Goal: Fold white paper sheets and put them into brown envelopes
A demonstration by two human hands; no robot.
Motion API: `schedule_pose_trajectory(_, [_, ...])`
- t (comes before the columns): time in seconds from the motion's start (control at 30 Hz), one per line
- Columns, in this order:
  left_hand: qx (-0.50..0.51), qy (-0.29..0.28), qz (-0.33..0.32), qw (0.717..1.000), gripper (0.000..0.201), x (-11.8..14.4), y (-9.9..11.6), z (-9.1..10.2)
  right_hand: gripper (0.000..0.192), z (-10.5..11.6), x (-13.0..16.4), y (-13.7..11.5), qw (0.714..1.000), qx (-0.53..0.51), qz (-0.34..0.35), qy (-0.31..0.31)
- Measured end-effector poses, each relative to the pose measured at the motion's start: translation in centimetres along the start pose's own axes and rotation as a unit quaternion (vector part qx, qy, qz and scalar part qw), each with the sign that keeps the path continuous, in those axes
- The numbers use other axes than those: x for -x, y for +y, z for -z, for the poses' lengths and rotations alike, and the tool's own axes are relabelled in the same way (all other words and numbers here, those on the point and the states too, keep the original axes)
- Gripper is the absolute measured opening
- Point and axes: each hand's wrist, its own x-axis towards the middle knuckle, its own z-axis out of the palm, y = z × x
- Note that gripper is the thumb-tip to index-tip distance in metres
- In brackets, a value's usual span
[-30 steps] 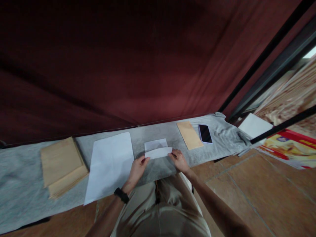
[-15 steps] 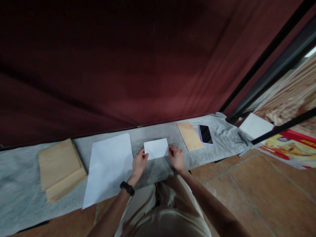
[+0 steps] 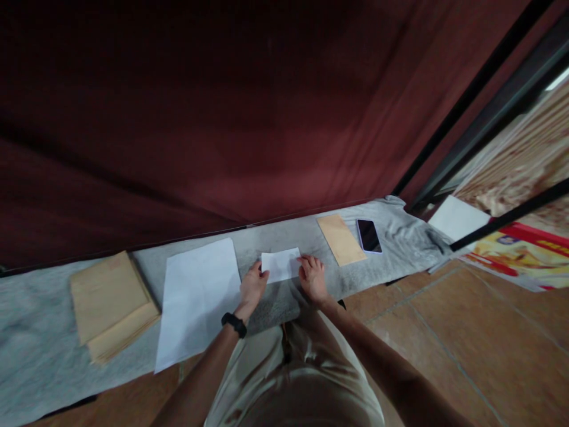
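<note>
My left hand (image 3: 252,287) and right hand (image 3: 312,277) press down on a small folded white paper (image 3: 281,264) lying flat on the grey cloth (image 3: 40,332) that covers the tabletop, directly in front of me. My left fingers rest on the paper's left edge and my right fingers lie over its right edge; neither grip closes around it, both hands being flat and open against the sheet. A black band (image 3: 233,324) circles my left wrist. Just to the left of the folded paper lies a large white sheet (image 3: 198,296), its near corner hanging over the cloth's front edge. Further left sits a stack of brown envelopes (image 3: 111,302). To the right of my hands, a single brown envelope (image 3: 341,239) lies at an angle, with a dark-screened phone (image 3: 368,235) just beside it. Another white sheet (image 3: 457,217) rests at the far right end, near a colourful printed poster (image 3: 520,255). A dark red curtain (image 3: 222,107) hangs behind the cloth, and brown floor tiles (image 3: 466,332) spread to my right.
</note>
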Motion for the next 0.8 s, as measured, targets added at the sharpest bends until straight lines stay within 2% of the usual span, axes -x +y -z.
schedule_pose_trajectory(0.17, [-0.007, 0.019, -0.012, 1.0, 0.042, 0.7, 0.4, -0.1, 0.041, -0.9, 0.0, -1.8, 0.994, -0.023, 0.095, -0.042])
schedule_pose_trajectory(0.4, [0.002, 0.04, 0.004, 0.999, 0.048, 1.4, 0.9, 0.0, 0.049, -1.4, 0.4, -2.2, 0.994, 0.03, 0.085, -0.068])
schedule_pose_trajectory(0.6, [-0.003, 0.07, -0.003, 0.998, 0.054, 1.9, 0.8, -0.8, 0.05, -1.7, 0.7, -2.2, 0.994, 0.035, 0.088, -0.055])
schedule_pose_trajectory(0.8, [-0.059, 0.07, -0.012, 0.996, 0.05, 1.9, 0.8, -1.2, 0.049, -1.7, 0.4, -2.5, 0.995, 0.032, 0.085, -0.04])
